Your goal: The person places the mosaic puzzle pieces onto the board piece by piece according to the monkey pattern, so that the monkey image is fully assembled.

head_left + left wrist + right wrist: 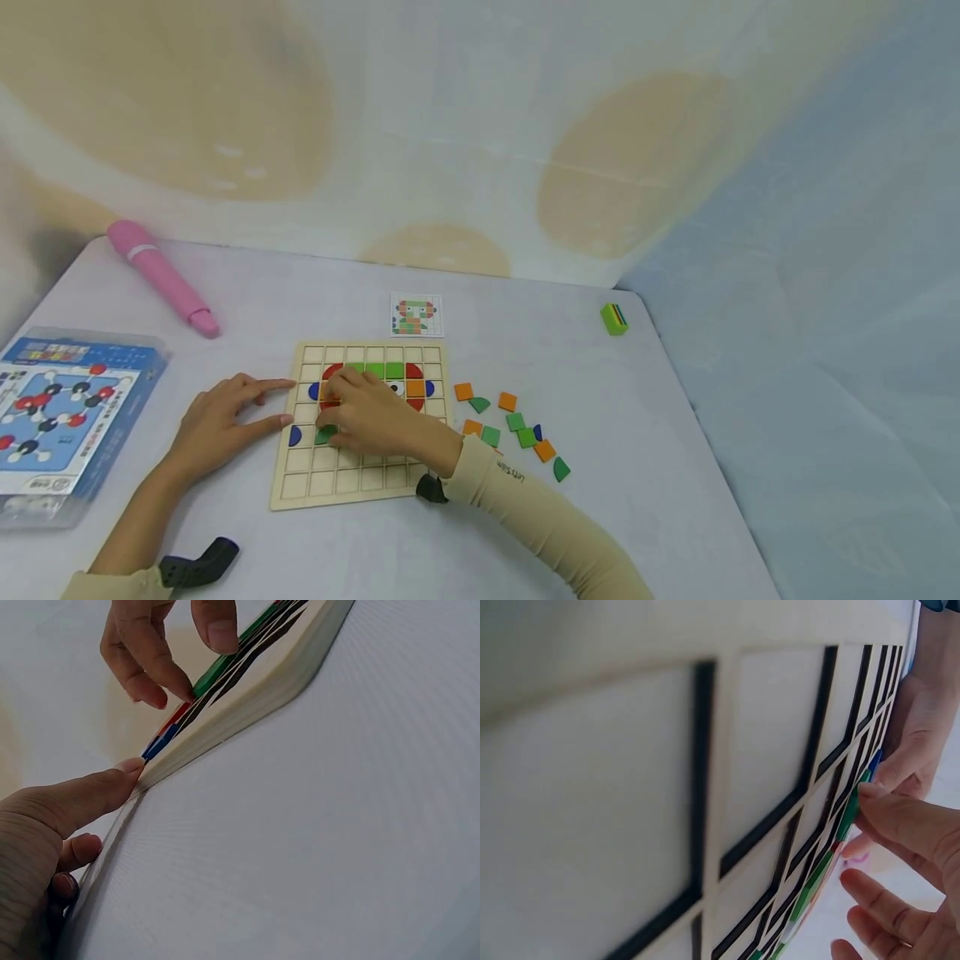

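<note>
Pinching a green tile (326, 436) near the board's (307, 487) left edge, the right hand (378, 419) bends over it; the left hand (215, 422), thumb and forefinger extended, touches that edge. Loose tiles (527, 437) lie past the board's right edge.

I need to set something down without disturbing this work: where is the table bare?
Bare patches: between the long pink object and the pattern card, and from the loose tiles to the table's right edge, nearer than the green block. It's crowded at the grid board, with both hands there and tiles along its right.
</note>
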Demonstrator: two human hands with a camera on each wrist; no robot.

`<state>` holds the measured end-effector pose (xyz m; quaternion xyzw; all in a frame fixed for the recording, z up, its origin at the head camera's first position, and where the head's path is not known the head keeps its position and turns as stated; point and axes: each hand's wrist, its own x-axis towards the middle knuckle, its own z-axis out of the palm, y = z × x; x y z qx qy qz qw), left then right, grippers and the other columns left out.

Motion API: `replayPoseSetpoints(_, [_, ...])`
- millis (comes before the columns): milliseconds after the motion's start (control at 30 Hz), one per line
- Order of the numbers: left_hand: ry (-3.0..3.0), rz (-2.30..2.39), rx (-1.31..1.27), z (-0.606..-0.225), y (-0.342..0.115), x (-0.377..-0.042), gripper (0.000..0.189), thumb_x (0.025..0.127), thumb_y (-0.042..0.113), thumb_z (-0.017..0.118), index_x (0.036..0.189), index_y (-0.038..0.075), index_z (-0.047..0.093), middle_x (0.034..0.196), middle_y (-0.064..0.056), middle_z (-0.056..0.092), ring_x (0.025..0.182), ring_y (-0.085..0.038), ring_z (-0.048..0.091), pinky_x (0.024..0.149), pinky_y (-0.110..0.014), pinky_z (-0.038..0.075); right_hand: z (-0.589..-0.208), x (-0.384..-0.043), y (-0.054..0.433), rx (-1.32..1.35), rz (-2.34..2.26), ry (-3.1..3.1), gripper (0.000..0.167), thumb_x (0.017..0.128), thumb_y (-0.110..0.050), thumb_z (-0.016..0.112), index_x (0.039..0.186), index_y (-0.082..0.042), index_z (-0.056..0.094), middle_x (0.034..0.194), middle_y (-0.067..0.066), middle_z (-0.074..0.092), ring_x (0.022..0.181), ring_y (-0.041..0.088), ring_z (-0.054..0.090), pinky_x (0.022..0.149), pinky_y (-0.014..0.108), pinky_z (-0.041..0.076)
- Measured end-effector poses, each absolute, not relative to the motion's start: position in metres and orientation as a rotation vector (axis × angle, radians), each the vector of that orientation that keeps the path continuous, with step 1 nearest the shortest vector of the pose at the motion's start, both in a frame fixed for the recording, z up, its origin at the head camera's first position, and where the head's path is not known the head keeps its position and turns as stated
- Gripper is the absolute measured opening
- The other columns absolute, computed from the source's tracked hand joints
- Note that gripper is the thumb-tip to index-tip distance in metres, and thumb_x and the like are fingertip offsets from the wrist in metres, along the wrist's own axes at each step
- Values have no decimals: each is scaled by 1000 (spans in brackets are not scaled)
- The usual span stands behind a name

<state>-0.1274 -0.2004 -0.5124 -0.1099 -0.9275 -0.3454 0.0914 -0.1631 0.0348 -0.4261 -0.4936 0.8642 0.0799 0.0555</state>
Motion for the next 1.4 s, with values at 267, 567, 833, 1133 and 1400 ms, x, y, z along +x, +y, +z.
replayPoseSetpoints(267, [-2757,-1014,-314,-516,-201,-129,49,86,44,75,128,22,66,87,2,50,76,-16,40,70,-37,25,-427,-162,36,-1489,182,2628,23,95,-41,65,115,-32,73,131,-5,53,129,14,38,109,32,35])
replayPoseSetpoints(567, [-2766,-1029,-314,-516,-201,-128,49,86,45,74,129,23,66,87,2,50,76,-16,39,70,-37,25,-430,-160,38,-1474,210,2673,24,93,-42,67,116,-36,72,124,-5,53,125,15,38,105,32,38])
replayPoseSetpoints(833, [-2772,-1014,-303,-517,-200,-129,50,85,45,75,128,20,66,87,0,51,77,-18,40,71,-39,26,-418,-159,42,-1443,289,2650,37,96,-42,64,132,-35,61,136,-4,46,134,16,35,113,36,32])
replayPoseSetpoints(1133, [-2788,-1000,-280,-519,-200,-129,53,84,46,76,128,18,66,89,-1,52,79,-18,40,71,-40,28,-392,-178,112,-1290,153,2857,28,90,-33,73,117,-24,72,136,4,49,140,26,32,113,47,29])
replayPoseSetpoints(1400, [-2769,-1002,-303,-521,-201,-130,52,83,45,77,127,18,66,87,-1,50,77,-18,39,69,-39,26,-406,-197,180,-935,82,2940,24,87,-24,78,108,-13,76,132,11,52,134,31,35,108,50,34])
